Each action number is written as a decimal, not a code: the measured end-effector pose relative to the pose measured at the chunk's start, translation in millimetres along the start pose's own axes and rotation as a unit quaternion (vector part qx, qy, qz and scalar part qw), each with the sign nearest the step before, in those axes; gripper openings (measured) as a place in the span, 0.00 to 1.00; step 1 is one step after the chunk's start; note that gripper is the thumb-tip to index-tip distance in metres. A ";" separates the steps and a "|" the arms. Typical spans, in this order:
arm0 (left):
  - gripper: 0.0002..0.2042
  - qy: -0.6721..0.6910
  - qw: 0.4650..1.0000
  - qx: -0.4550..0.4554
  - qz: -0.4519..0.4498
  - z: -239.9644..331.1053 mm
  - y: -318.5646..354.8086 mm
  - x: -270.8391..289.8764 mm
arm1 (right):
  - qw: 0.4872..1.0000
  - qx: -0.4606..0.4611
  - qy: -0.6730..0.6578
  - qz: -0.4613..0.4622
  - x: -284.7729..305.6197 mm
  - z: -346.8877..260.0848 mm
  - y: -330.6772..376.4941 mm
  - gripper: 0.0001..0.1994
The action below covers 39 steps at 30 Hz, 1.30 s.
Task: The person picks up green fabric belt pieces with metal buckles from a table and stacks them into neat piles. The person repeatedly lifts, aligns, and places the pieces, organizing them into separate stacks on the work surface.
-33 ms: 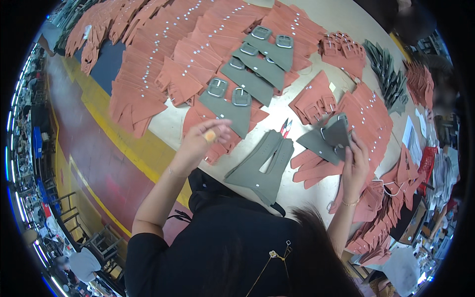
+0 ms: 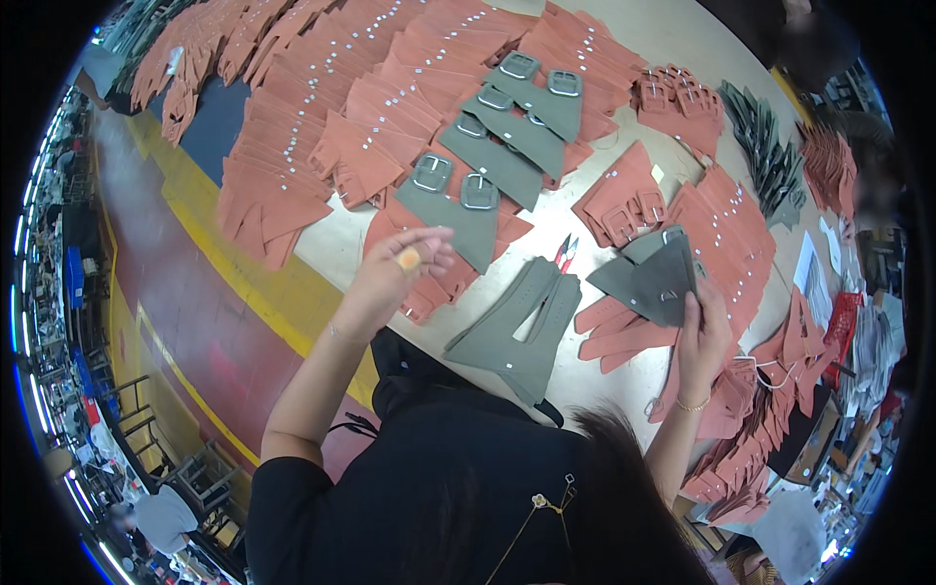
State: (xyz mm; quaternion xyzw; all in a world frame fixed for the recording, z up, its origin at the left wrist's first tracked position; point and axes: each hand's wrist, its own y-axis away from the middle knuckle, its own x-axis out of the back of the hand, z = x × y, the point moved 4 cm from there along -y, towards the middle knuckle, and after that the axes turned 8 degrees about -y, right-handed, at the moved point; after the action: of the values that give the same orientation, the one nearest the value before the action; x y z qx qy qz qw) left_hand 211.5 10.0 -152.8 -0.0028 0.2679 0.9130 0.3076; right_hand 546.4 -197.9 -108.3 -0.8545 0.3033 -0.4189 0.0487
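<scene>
My right hand pinches a dark green leather piece at its right edge. The piece is held up over the right side of the table and hides part of what lies beneath. My left hand, fingers loosely bent and apart, hovers near a green buckled piece; nothing shows in its grip. A yellow-orange patch sits on one of its fingers. Between the hands lie grey-green leather straps with punched holes, and just beyond them small red-handled snips.
Overlapping rows of orange-red leather pieces spread over the far and left table. More green buckled pieces lie on them. At right stand orange buckled pieces, a green bundle and a red basket. A yellow-striped floor runs along the left.
The green piece in my right hand has turned, showing a broader flat face. My left hand has shifted slightly to the left.
</scene>
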 end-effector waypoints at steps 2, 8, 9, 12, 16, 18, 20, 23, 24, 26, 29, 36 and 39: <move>0.17 0.078 0.997 -0.010 0.007 9.4 -7.3 9.0 | 0.996 -0.080 -0.036 -0.019 3.6 -4.8 1.5 0.08; 0.19 0.157 0.986 -0.051 0.006 33.4 -30.9 28.7 | 0.996 -0.062 -0.050 -0.050 -5.9 -24.4 4.2 0.08; 0.19 0.160 0.986 -0.055 0.002 34.8 -31.6 32.0 | 0.995 -0.059 -0.055 -0.054 -6.9 -26.0 4.5 0.07; 0.19 0.157 0.985 -0.068 0.014 33.0 -27.9 42.3 | 0.995 -0.069 -0.060 -0.045 -5.1 -27.1 6.4 0.08; 0.17 0.159 0.986 -0.020 0.041 17.7 -15.9 48.3 | 0.993 -0.088 -0.046 -0.057 -3.1 -22.2 9.9 0.08; 0.18 0.151 0.986 0.016 0.061 10.6 -8.4 48.8 | 0.993 -0.091 -0.051 -0.055 -4.9 -19.7 10.6 0.08; 0.18 0.158 0.985 0.044 0.059 6.1 -3.1 46.7 | 0.994 -0.079 -0.064 -0.049 -8.5 -20.2 9.3 0.08; 0.18 0.171 0.983 0.066 0.028 2.9 -2.5 40.7 | 0.992 -0.087 -0.073 -0.063 -15.5 -26.5 3.6 0.08; 0.18 0.176 0.982 0.069 0.011 2.8 -4.0 38.0 | 0.990 -0.098 -0.074 -0.069 -17.4 -30.3 1.1 0.08; 0.18 0.162 0.985 0.054 -0.003 5.1 -10.6 32.9 | 0.992 -0.085 -0.060 -0.076 -20.8 -42.7 -7.3 0.08; 0.19 0.118 0.992 0.016 -0.029 16.1 -21.5 19.0 | 0.997 -0.042 -0.018 -0.064 -23.4 -66.4 -25.6 0.10; 0.21 -0.133 0.977 -0.166 -0.021 60.3 -5.5 -50.4 | 0.985 0.169 -0.028 -0.026 -80.6 -133.6 -62.5 0.20; 0.24 -0.138 0.974 -0.180 -0.029 67.2 11.2 -71.9 | 0.984 0.150 -0.058 -0.075 -103.1 -155.4 -47.6 0.25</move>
State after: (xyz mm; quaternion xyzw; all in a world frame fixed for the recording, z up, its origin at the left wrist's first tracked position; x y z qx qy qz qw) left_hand 274.2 -4.8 -77.5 0.0607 0.0542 0.9284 0.3626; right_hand 405.3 -75.1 -62.9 -0.8807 0.1684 -0.4118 0.1627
